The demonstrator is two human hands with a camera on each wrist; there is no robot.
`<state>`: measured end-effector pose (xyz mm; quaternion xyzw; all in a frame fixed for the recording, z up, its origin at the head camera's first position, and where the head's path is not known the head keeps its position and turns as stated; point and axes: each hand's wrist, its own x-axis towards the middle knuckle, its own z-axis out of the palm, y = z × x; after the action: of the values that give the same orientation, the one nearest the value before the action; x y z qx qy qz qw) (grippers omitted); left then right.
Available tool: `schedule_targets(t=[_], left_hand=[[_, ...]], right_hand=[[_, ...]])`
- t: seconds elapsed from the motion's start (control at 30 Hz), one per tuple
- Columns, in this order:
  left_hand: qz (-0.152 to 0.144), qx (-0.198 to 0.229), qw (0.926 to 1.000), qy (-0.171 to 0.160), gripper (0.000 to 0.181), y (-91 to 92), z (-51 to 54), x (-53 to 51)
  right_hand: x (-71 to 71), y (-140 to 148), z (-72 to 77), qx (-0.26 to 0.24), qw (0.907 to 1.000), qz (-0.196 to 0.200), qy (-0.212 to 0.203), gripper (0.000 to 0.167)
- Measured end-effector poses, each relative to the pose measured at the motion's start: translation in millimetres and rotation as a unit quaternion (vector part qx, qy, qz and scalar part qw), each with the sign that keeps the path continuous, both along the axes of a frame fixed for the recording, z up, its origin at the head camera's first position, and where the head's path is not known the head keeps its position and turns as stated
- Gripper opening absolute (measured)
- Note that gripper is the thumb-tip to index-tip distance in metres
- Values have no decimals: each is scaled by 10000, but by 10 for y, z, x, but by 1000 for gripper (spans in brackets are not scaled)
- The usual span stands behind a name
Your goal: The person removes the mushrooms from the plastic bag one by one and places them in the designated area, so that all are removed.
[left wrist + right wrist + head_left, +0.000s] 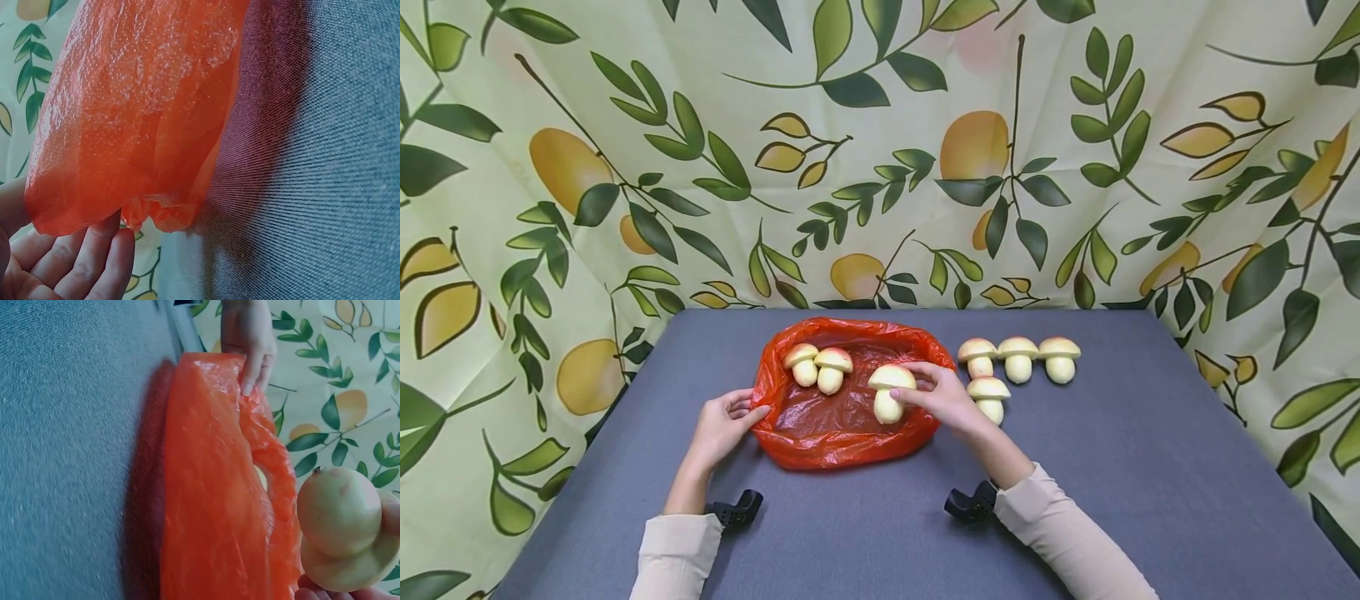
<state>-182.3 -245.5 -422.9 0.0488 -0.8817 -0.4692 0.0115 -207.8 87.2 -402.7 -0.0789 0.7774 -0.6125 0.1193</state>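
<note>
A red plastic bag point(831, 450) lies with its mouth spread wide, two toy mushrooms point(831, 371) inside at its left. The left hand point(721, 429) pinches the bag's left rim; in the left wrist view its thumb and fingers point(84, 265) are on either side of the red plastic point(137, 125). Over the right part of the opening, the right hand point(942, 402) holds a mushroom point(889, 400) between thumb and fingers, stem downward. The right wrist view shows this mushroom point(340, 512) beside the bag point(212, 487), with the left hand point(249, 344) at the bag's far end.
Several mushrooms point(1018, 360) stand right of the bag, three in a row and one point(988, 398) in front of them, close to the right wrist. The grey table point(865, 533) ends at a leaf-and-fruit patterned cloth point(880, 208).
</note>
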Motion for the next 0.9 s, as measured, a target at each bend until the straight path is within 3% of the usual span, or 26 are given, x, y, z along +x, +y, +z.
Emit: schedule_targets(t=[0.4, 0.9], left_hand=[[20, -28, 10000, -52, 42, 17, 17, 0], [7, 14, 10000, -91, 43, 11, 12, 12]], right_hand=[[45, 233, 10, -39, 9997, 207, 95, 54], [162, 462, 59, 62, 9999, -135, 29, 53]])
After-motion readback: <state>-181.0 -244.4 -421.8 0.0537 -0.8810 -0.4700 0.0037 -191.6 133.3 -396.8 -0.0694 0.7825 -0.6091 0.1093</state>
